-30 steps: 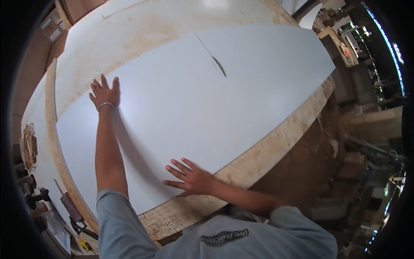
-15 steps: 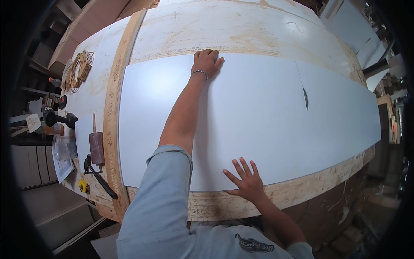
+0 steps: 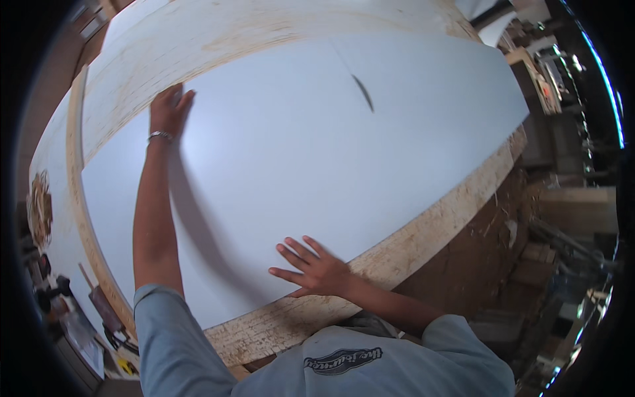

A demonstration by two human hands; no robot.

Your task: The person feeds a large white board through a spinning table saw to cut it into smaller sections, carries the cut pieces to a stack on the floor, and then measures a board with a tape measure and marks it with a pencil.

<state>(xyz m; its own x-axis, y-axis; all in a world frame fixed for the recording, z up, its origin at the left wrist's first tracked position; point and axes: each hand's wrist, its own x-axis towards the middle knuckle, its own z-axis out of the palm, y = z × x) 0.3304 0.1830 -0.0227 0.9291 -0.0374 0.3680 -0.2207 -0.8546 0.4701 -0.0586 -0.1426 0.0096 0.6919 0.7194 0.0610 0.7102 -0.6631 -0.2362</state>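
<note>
A large white panel (image 3: 436, 119) lies on a worn wooden worktable (image 3: 238, 20). A thin line and a narrow dark sliver (image 3: 364, 94) mark its upper middle. My left hand (image 3: 169, 110), wearing a bracelet, is closed at the panel's far edge with its fingers curled onto that edge. Along the panel's left end runs a long wooden batten (image 3: 78, 126). Near the front edge my right hand (image 3: 309, 264) rests spread on the panel, thumb at the edge.
Coiled cord (image 3: 41, 208) lies at the far left, above a dark-headed hammer (image 3: 119, 341), a brown block (image 3: 104, 304) and a yellow tape measure (image 3: 124, 364). The near table edge (image 3: 450, 218) borders a brown floor with boards and clutter at the right.
My left hand's fingers have gone from spread to curled at the far edge. My right hand stays spread near the front edge. The view swung left, then back right.
</note>
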